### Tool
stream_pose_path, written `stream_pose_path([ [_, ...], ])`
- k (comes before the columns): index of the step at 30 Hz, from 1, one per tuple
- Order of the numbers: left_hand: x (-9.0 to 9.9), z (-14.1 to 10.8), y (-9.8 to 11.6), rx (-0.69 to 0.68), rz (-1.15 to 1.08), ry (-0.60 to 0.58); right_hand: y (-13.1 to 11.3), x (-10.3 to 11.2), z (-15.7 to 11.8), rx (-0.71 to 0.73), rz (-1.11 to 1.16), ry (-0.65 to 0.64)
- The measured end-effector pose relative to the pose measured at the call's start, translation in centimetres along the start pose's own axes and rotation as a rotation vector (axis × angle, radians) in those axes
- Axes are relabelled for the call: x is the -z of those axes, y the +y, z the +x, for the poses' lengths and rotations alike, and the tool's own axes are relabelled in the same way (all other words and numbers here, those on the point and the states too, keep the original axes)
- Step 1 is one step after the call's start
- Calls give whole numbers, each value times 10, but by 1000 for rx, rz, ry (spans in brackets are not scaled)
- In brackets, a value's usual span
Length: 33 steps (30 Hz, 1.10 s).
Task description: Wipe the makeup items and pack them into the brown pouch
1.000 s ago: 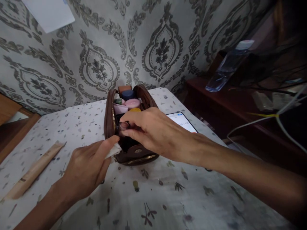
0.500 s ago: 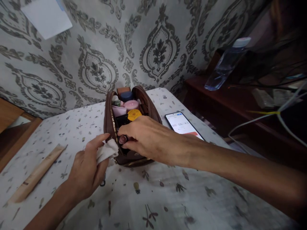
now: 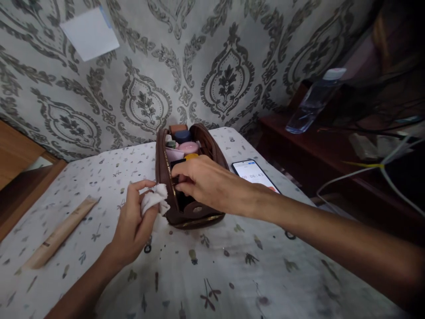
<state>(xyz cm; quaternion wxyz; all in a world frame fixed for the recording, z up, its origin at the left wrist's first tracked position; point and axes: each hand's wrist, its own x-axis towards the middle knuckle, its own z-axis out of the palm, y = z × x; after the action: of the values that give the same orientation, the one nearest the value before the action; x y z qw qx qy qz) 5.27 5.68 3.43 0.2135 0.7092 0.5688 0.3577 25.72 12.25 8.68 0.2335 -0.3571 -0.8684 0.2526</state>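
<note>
A brown zippered bag (image 3: 162, 166) stands open on the patterned sheet, holding a pink round item (image 3: 188, 147), a dark blue lid (image 3: 182, 136), a yellow item (image 3: 191, 156) and a pale pink tube (image 3: 174, 154). My right hand (image 3: 202, 181) reaches into the near part of the bag, fingers bent and drawn together; anything between its fingertips is hidden. Crumpled white tissue (image 3: 155, 198) is pinched in my left hand (image 3: 133, 221), just left of the bag's zipper edge.
A phone (image 3: 255, 175) showing a timer lies right of the bag. The long beige packet (image 3: 61, 232) is on the sheet at left. On the dark red table (image 3: 332, 155) at right are a clear bottle (image 3: 308, 104) and cables. White paper (image 3: 90, 34) is on the patterned wall.
The view has shifted, so the bag appears farther right. The dark round item seen earlier at my right fingertips no longer shows. My left hand still holds the tissue.
</note>
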Motion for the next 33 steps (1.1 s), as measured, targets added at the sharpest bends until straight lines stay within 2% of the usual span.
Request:
stream_pose_path([
  [3, -1, 3, -1, 32, -37, 8, 0, -2, 1, -32, 6, 18],
  [10, -2, 7, 1, 23, -135, -66, -5, 0, -4, -73, -28, 43],
  [14, 5, 0, -2, 83, -88, 4, -12, 8, -23, -64, -66, 152],
  [16, 11, -7, -7, 136, -52, 20, -11, 5, -37, -1, -119, 180],
  [20, 26, -35, -27, 164, 66, -40, 1, -15, -66, 184, -232, 185],
  [23, 41, -62, -47, 158, 226, -64, 6, -29, -80, 231, -245, 307],
  [26, 59, -79, -70, 202, 341, -29, -1, -38, -88, 272, -247, 497],
  [29, 72, -78, -90, 221, 386, 46, -17, -52, -93, 318, -202, 602],
  [31, 73, -67, -98, 183, 392, 94, -27, -68, -94, 345, -103, 562],
  [33, 67, -53, -100, 99, 401, 97, -34, -87, -94, 340, 9, 460],
])
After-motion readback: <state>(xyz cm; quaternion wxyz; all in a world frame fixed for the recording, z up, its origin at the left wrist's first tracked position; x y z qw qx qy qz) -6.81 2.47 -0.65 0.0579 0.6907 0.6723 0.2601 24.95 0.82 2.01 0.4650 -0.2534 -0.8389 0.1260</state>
